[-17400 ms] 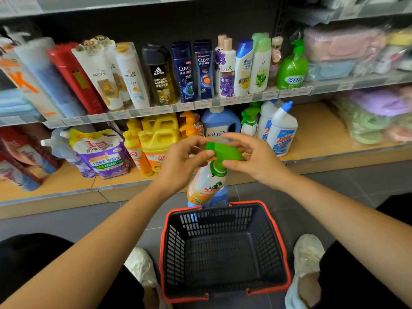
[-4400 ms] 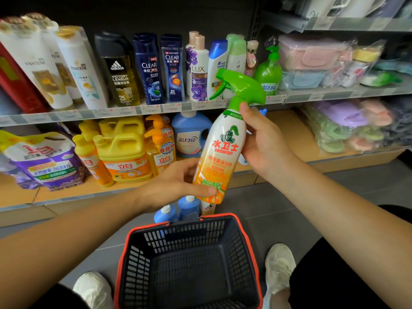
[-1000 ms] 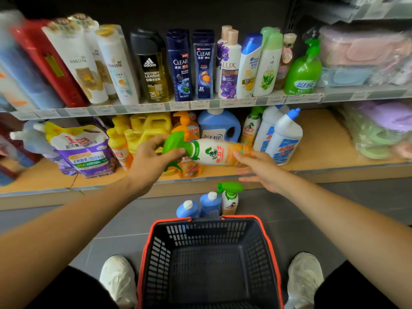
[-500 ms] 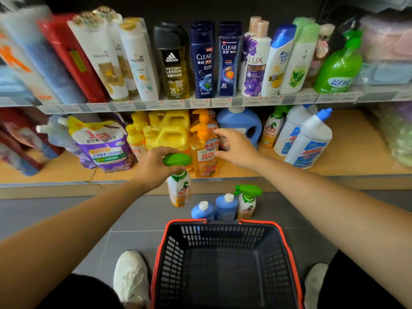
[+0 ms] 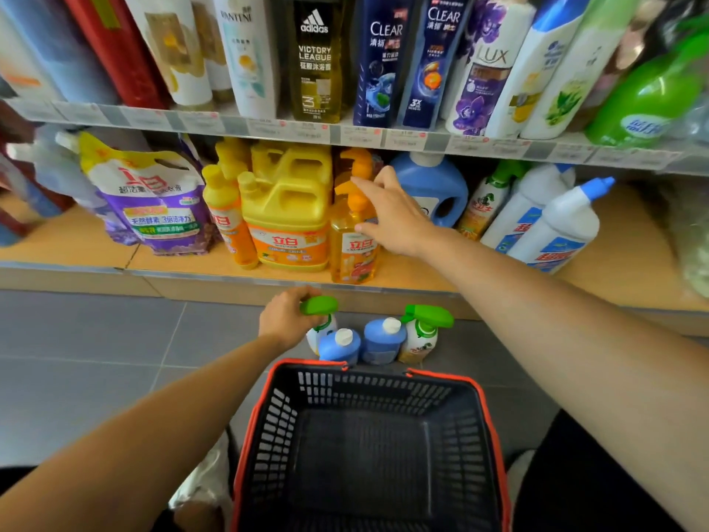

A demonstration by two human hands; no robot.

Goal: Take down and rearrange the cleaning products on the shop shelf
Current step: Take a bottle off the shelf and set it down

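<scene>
While the left hand (image 5: 286,316) grips the green trigger head of a spray bottle (image 5: 318,305) standing on the floor (image 5: 115,339), the right hand (image 5: 387,213) reaches to the lower shelf (image 5: 422,278) with fingers (image 5: 364,188) straight and spread over an orange pump bottle (image 5: 351,247) — thumb against its label, nothing clasped yet. That pump bottle stands at the very front edge of the shelf, above the floor row, so a clumsy push from the thumb could well tip it off onto the bottles below. Pressing on the pump head rather than taking the body might also squirt soap. Down low, the held spray stands just beside a blue bottle (image 5: 339,345); letting go while it leans could topple its neighbours, the more so with attention split between two hands

Counted: four bottles on the floor — two green-trigger sprays, the second spray (image 5: 422,332) at the right end, and two blue white-capped ones, the other blue bottle (image 5: 383,337) next to it. On the lower shelf: one more green spray (image 5: 487,201), two white bottles with blue nozzles (image 5: 560,224), one blue jug (image 5: 433,186), at least two yellow jugs (image 5: 287,209), one purple pouch (image 5: 153,209) in front. One basket (image 5: 310,362), black with a red rim, sits nearest the person
</scene>
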